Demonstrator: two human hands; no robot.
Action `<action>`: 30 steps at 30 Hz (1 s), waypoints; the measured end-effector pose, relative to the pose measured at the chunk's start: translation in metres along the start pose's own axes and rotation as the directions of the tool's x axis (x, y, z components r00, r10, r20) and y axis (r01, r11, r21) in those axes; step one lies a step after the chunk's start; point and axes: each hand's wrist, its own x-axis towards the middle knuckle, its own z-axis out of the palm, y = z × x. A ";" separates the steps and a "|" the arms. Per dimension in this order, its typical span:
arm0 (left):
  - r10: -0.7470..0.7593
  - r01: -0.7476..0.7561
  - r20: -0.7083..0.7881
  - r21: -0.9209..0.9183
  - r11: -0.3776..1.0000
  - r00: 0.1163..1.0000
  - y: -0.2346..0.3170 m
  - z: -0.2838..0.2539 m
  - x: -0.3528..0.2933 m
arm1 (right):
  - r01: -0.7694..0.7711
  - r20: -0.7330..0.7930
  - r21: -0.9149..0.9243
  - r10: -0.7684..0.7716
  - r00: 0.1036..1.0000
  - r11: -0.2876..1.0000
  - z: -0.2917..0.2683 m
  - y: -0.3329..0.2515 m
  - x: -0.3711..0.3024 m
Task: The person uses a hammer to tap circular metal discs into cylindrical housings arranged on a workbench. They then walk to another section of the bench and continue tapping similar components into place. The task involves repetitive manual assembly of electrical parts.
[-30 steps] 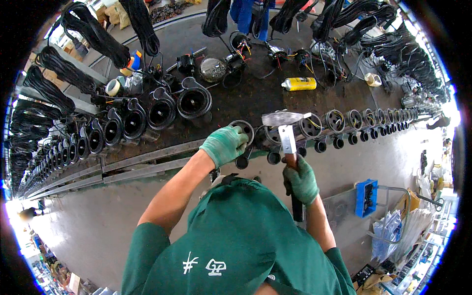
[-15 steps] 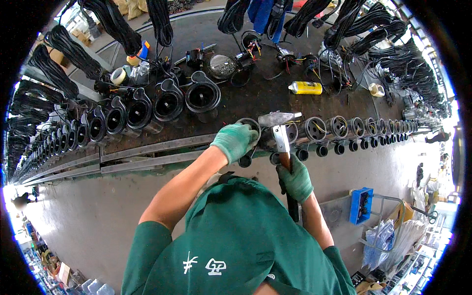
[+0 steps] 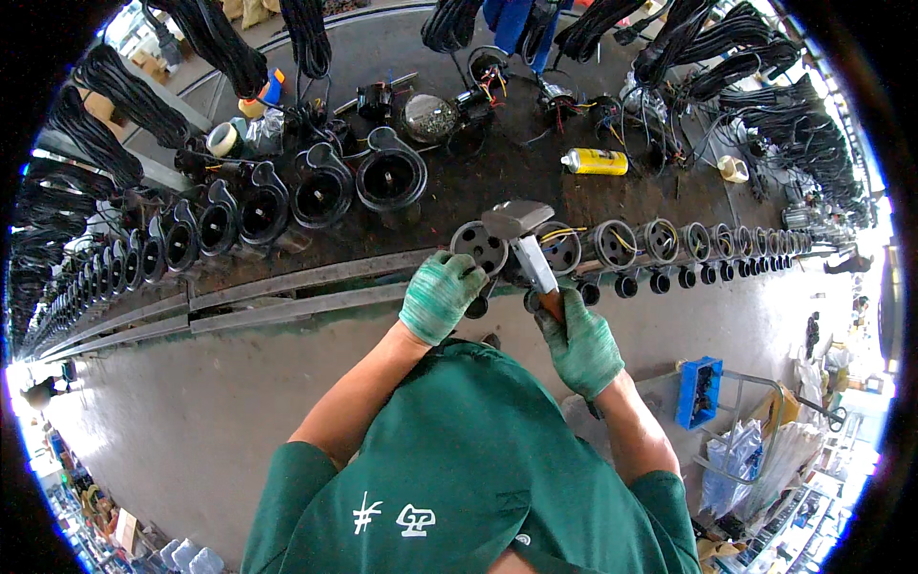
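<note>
In a green knit glove, my left hand has its fingers curled against the near left rim of a round black housing. Several holes show in the housing's face, which is turned up. My gloved right hand is wrapped round the wooden handle of a hammer. The hammer's metal head is up beside the housing's upper right, partly covering the gap to the neighbouring round housing, where yellow wires show. I cannot tell whether the head touches either housing.
More round housings line the bench edge to the right. Black spouted pump covers stand in a row leftward. Behind lie a yellow can, a dish of small metal parts and hanging cable coils. A blue crate is at the lower right.
My left hand has drawn back from over the housing to its near left rim, uncovering the holed face. The hammer has turned and its head has shifted slightly left and toward the camera.
</note>
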 end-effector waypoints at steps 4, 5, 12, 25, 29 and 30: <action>0.010 -0.011 -0.048 -0.024 1.000 0.999 0.000 0.006 -0.003 | -0.034 0.124 -0.076 0.044 0.991 0.996 0.002 -0.008 0.008; -0.010 0.010 -0.027 -0.008 1.000 1.000 0.002 0.005 -0.003 | -0.096 0.218 -0.192 0.138 0.966 0.977 0.008 -0.001 0.018; -0.004 0.000 -0.083 -0.049 0.999 0.997 0.001 -0.008 0.003 | -0.039 0.252 -0.202 0.091 0.963 0.979 -0.001 0.000 0.032; 0.049 -0.050 -0.029 -0.031 0.998 0.998 -0.003 -0.005 -0.005 | -0.053 0.283 -0.175 0.101 0.954 0.983 0.003 0.022 0.042; -0.020 0.014 -0.133 -0.043 0.999 0.991 -0.003 0.007 -0.013 | -0.089 0.130 -0.083 0.099 0.987 0.993 -0.019 -0.028 0.020; -0.007 0.003 -0.131 -0.030 1.000 0.991 -0.002 0.004 -0.009 | -0.005 0.038 -0.001 0.005 0.999 1.000 -0.016 -0.024 0.014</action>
